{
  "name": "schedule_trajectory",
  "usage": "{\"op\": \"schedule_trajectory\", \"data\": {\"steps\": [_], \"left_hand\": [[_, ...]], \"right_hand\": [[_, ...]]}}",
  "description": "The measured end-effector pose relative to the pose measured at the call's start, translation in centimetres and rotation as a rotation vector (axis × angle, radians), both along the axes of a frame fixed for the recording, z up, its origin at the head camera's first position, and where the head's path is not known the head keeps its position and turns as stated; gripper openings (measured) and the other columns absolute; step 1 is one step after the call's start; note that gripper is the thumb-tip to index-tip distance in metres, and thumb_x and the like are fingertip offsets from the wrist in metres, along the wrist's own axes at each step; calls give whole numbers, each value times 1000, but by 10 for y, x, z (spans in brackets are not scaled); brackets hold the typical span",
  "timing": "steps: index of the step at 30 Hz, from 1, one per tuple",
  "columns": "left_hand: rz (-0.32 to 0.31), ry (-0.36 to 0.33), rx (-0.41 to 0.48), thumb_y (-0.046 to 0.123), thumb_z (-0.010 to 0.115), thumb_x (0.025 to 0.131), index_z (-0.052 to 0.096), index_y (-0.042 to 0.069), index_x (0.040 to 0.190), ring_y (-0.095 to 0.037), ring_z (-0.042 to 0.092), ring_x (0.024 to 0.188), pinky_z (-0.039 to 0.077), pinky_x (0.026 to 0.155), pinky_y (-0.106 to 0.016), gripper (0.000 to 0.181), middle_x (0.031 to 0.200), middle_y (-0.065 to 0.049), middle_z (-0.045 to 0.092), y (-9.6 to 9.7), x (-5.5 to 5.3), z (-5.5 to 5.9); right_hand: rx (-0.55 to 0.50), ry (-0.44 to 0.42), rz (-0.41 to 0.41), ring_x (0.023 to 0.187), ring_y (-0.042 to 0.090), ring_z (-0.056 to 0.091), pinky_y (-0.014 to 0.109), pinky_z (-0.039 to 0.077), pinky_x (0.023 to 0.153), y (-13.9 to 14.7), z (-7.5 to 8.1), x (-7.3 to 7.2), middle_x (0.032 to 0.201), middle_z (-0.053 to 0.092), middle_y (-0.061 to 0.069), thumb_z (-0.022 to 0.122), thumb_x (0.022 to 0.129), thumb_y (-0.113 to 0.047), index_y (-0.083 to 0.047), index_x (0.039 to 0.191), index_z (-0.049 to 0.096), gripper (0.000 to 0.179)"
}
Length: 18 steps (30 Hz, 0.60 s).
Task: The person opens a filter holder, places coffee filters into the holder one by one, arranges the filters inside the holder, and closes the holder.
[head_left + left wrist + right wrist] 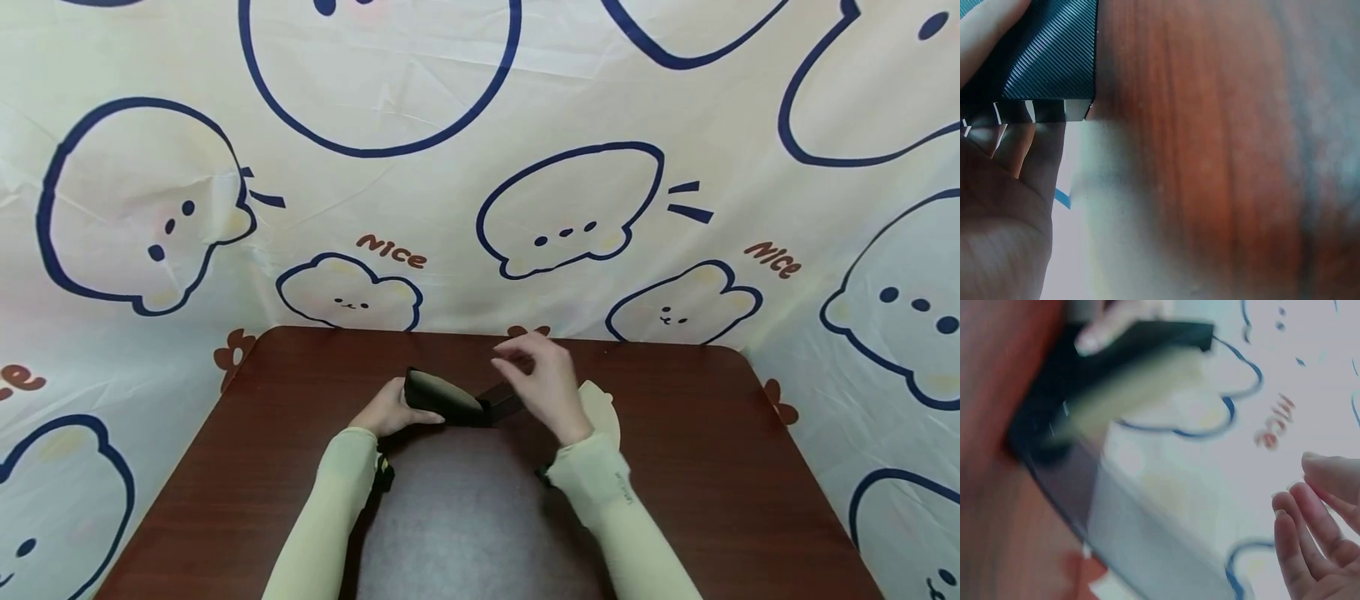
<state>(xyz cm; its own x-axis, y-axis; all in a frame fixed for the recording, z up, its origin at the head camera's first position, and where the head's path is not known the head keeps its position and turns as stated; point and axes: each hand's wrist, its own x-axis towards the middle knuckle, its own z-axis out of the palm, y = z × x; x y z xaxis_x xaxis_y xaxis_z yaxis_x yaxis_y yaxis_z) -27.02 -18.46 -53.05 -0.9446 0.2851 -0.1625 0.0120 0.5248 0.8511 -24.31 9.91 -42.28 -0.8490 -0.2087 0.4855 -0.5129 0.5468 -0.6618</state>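
Observation:
My left hand (392,408) grips a black case (442,398) above the brown table, its thumb on one side and its fingers on the other. Fine ribs cover the outer face of the case (1054,56) in the left wrist view. A dark flap (501,402) stretches from the case toward the right. Blurred in the right wrist view, the case (1141,337) shows a beige strip along its opening. My right hand (543,383) is raised over the flap's end, holding nothing, with thumb and fingers loosely bent and apart.
Behind my right wrist lies a cream-coloured piece (600,408) with a wavy edge. The brown table (720,467) has rounded far corners and meets a hanging sheet (450,192) printed with cartoon outlines, which also runs along both sides.

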Motion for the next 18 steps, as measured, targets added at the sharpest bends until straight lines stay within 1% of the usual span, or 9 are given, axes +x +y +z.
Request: {"op": "schedule_trajectory", "data": {"steps": [3,5,8,9,12,14,16,18], "left_hand": [[-10,3,3,32,93,79,72,15,108,-17,63,90,54,90,-39,40,100,0,74,0,0,-1],[-14,8,4,32,93,79,72,15,107,-17,63,90,54,88,-38,39,100,0,74,0,0,-1],[-19,10,6,32,93,79,72,15,106,-17,63,89,54,87,-37,38,98,0,73,0,0,0],[-20,9,7,32,93,79,72,15,106,-17,63,89,54,86,-36,38,98,0,73,0,0,-1],[-22,10,4,33,93,79,72,15,107,-17,63,89,53,86,-36,39,99,0,73,-1,-1,0],[-24,12,-1,33,93,79,72,15,107,-16,63,90,53,86,-35,39,99,1,73,-1,-1,0],[-22,13,-4,33,93,78,72,16,106,-17,63,89,53,85,-35,39,99,1,73,-1,-1,0],[-20,9,-5,33,93,78,72,16,105,-17,62,89,53,85,-36,38,98,1,73,-1,-1,0]], "right_hand": [[-1,17,-67,91,17,70,37,57,78,32,7,-1,102,77,2,80,93,-16,-11,108,79,16],[13,27,-122,93,18,71,38,56,79,53,7,-3,102,77,3,80,93,-16,-11,108,79,16],[33,27,-199,93,22,71,42,56,80,84,4,-4,101,77,7,81,92,-15,-9,108,79,17],[40,16,-221,93,23,71,43,56,80,93,2,-4,101,77,8,81,92,-15,-9,109,79,18],[58,-28,-276,94,25,71,42,57,79,116,-4,-2,103,76,10,80,93,-15,-8,111,78,19],[68,-63,-302,94,25,71,35,58,78,128,-10,-1,104,76,11,79,94,-15,-7,112,77,20],[81,-97,-322,93,26,70,26,55,76,137,-17,-2,105,76,12,78,94,-15,-6,113,77,21],[89,-144,-329,91,26,69,21,53,73,144,-26,-3,104,75,14,78,95,-16,-5,114,76,23]]}}
